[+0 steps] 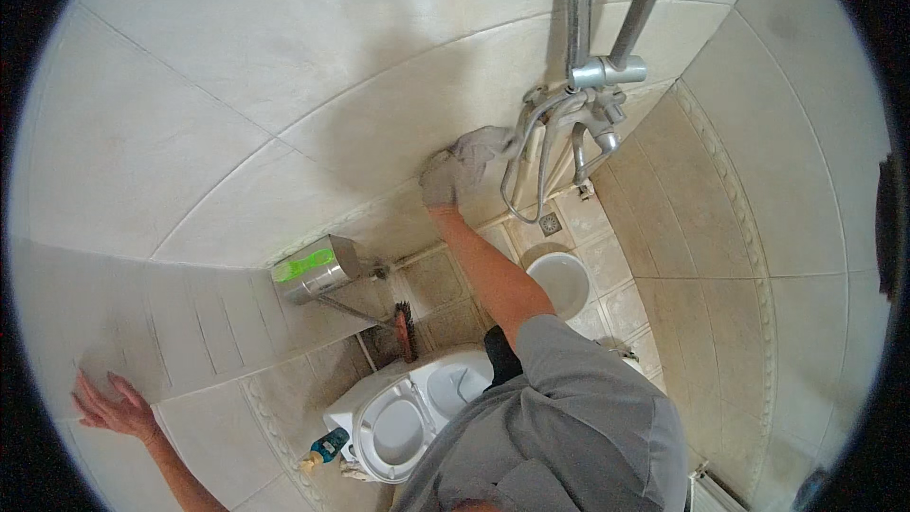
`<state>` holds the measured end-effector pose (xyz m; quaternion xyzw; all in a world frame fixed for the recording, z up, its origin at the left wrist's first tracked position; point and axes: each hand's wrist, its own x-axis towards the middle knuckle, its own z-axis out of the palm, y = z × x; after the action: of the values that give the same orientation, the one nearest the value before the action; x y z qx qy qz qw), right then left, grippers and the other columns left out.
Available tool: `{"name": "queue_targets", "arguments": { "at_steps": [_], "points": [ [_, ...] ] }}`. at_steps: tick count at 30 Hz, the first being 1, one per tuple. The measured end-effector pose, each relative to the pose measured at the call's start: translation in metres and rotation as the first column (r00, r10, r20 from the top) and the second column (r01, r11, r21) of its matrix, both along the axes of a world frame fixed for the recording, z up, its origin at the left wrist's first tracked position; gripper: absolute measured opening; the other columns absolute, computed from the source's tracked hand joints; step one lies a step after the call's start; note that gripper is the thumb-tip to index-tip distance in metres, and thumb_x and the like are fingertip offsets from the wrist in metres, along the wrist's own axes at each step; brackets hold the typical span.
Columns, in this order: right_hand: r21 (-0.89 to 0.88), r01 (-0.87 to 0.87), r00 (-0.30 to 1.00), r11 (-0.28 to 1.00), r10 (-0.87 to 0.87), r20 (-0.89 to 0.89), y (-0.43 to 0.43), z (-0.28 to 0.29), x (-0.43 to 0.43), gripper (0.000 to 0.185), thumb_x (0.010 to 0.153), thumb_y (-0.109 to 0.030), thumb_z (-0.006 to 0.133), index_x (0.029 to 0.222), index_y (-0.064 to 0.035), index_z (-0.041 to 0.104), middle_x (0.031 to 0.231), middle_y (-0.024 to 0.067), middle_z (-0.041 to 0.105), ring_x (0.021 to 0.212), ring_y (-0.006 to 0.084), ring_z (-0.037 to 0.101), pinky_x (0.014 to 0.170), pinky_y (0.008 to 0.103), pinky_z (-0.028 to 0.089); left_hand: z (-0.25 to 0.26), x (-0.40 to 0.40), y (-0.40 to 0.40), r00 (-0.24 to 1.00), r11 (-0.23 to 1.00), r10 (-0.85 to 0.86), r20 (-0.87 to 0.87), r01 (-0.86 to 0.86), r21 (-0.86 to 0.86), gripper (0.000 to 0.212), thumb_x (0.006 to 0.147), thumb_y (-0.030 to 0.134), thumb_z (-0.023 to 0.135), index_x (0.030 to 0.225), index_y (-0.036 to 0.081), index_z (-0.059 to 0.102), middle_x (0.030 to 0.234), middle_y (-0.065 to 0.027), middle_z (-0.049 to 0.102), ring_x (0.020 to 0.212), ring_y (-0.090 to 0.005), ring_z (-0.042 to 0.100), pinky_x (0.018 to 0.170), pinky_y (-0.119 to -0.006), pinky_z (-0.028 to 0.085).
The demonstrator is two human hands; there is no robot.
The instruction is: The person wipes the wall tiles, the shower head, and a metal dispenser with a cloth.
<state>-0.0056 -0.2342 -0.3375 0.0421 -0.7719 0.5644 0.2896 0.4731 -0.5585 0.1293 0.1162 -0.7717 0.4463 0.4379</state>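
My right hand (442, 174) is pressed on a grey cloth (478, 147) against the cream tiled wall, left of the shower mixer tap (597, 121); the cloth hides much of the hand. To the far left, my left hand (114, 409) rests with spread fingers at the tiled wall and holds nothing. A metal shower hose (506, 188) loops down from the fittings beside the cloth. Above the tap, the hand shower (579, 14) hangs at its holder.
Below are a white toilet (394, 430), a white bucket (561, 284) near a floor drain (550, 224), and a long-handled brush (404, 331). A metal holder (316, 270) with a green item projects from the wall. A blue-green bottle (328, 445) lies beside the toilet.
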Motion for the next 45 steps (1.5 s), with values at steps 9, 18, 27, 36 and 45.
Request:
{"name": "queue_targets", "arguments": {
  "at_steps": [9,18,27,36,45],
  "points": [
    [-0.054,0.366,0.914,0.929,-0.348,0.211,0.026,0.073,-0.059,0.046,0.099,-0.026,0.054,0.141,-0.0094,0.043,0.133,0.0087,0.057,0.120,0.0203,0.053,0.108,0.0357,0.039,0.001,-0.003,0.006,1.000,1.000,-0.026,-0.014,0.026,-0.007,0.051,0.097,0.028,0.066,0.146,0.018,0.055,0.148,0.0025,0.056,0.143,-0.0311,0.041,0.119,-0.062,0.014],
    [-0.420,0.475,0.793,0.774,-0.168,0.586,0.046,0.074,-0.044,0.049,0.096,-0.016,0.055,0.143,-0.0075,0.043,0.136,0.0083,0.056,0.118,0.0223,0.055,0.103,0.0356,0.042,-0.001,0.004,0.004,1.000,1.000,-0.014,-0.028,0.015,0.022,0.052,0.097,0.027,0.067,0.146,0.017,0.053,0.147,0.0023,0.057,0.144,-0.0293,0.040,0.119,-0.063,0.013],
    [-0.623,0.390,0.620,0.679,0.307,0.722,0.071,0.167,-0.022,0.061,0.090,-0.004,0.058,0.148,-0.0035,0.039,0.145,0.0109,0.050,0.123,0.0258,0.052,0.094,0.0415,0.049,0.000,-0.007,0.010,0.996,0.996,-0.084,-0.038,0.085,0.025,0.052,0.097,0.023,0.065,0.146,0.012,0.053,0.145,0.0015,0.058,0.143,-0.0271,0.042,0.123,-0.047,0.012],
    [-0.551,0.124,0.589,0.825,0.386,0.710,0.095,0.085,-0.070,0.032,0.093,-0.005,0.056,0.125,0.0003,0.054,0.121,0.0136,0.057,0.102,0.0278,0.053,0.082,0.0429,0.050,0.000,0.000,0.012,0.995,0.994,-0.102,-0.005,0.102,0.041,0.052,0.095,0.029,0.069,0.144,0.014,0.056,0.141,0.0035,0.062,0.140,-0.0261,0.046,0.122,-0.046,0.014],
    [0.555,-0.819,0.571,0.144,0.303,0.763,0.141,0.076,-0.064,0.034,0.085,-0.014,0.066,0.118,-0.0036,0.064,0.116,0.0140,0.066,0.102,0.0284,0.060,0.090,0.0369,0.050,-0.014,0.073,-0.032,0.969,0.963,0.238,0.067,-0.244,0.112,0.057,0.096,0.032,0.068,0.149,0.023,0.049,0.146,0.0030,0.056,0.142,-0.0241,0.042,0.120,-0.047,0.018]
  ]
}}
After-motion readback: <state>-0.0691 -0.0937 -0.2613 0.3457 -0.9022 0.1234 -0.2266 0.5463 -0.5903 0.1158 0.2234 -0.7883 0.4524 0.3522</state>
